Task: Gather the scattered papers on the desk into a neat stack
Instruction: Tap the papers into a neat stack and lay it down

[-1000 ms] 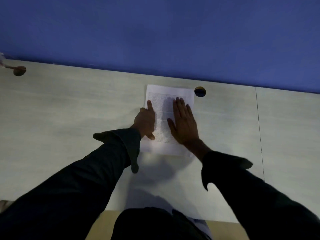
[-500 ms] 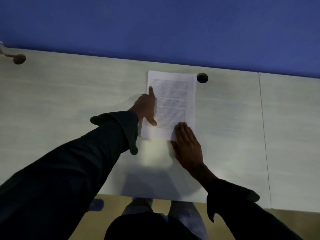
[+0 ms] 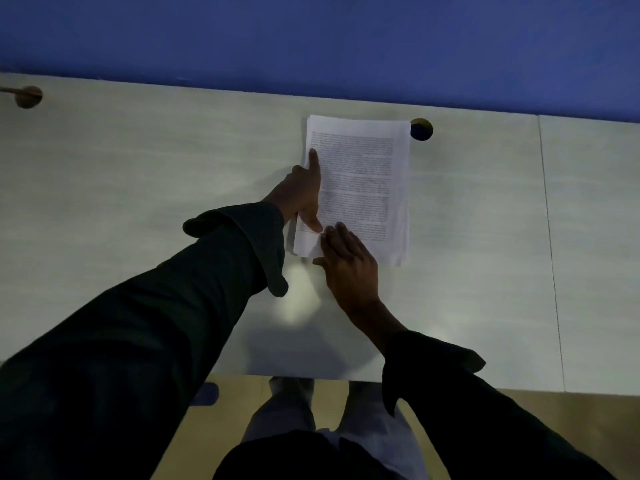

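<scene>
The stack of papers (image 3: 363, 188) sits flat on the pale worktop (image 3: 138, 188), up near the far edge by the blue wall (image 3: 311, 36), and its top right corner is just beside a round cable hole (image 3: 421, 129). The top sheet is covered in printed text. The edges aren't quite lined up, since a couple of sheets peek out along the left side and at the bottom corners.

The left hand (image 3: 301, 197) lies along the stack's left edge with the index finger stretched out straight on the paper and the thumb pointing toward the near corner, so it's pressing, not gripping. The right hand (image 3: 349, 261) is flat at the stack's near edge, fingers straight and together, tips resting on the bottom left part of the sheets. Neither hand has hold of anything.

There's a second cable hole (image 3: 28, 97) far off to the left, and a seam (image 3: 550, 237) in the worktop on the right. Both arms are in dark sleeves (image 3: 173, 323).
</scene>
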A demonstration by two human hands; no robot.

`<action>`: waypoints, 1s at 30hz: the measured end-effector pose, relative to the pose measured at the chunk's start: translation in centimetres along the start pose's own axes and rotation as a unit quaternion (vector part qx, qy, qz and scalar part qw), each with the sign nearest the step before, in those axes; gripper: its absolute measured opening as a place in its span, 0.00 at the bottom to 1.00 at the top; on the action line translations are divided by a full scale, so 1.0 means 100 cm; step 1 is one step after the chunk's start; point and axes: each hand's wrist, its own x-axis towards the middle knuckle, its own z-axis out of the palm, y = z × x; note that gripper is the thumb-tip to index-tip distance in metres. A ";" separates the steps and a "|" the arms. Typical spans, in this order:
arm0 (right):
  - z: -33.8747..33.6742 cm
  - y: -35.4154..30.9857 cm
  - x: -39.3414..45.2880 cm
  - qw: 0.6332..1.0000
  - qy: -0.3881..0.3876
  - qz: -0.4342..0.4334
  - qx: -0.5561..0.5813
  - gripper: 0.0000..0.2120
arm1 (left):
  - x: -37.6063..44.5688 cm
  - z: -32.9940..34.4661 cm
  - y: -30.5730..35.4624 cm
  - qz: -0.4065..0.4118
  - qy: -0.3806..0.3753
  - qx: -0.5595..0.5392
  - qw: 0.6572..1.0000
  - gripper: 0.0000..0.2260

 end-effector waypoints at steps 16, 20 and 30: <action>0.007 -0.004 0.008 0.999 -0.005 -0.011 0.042 0.20 | -0.003 -0.007 -0.001 0.019 0.001 -0.039 0.999 0.59; 0.014 -0.002 0.005 0.996 -0.004 -0.047 0.071 0.11 | -0.002 -0.001 0.001 0.017 0.017 -0.066 0.998 0.57; -0.052 0.049 0.023 0.970 -0.027 0.209 0.122 0.26 | -0.015 0.003 0.003 -0.035 0.071 -0.089 0.993 0.63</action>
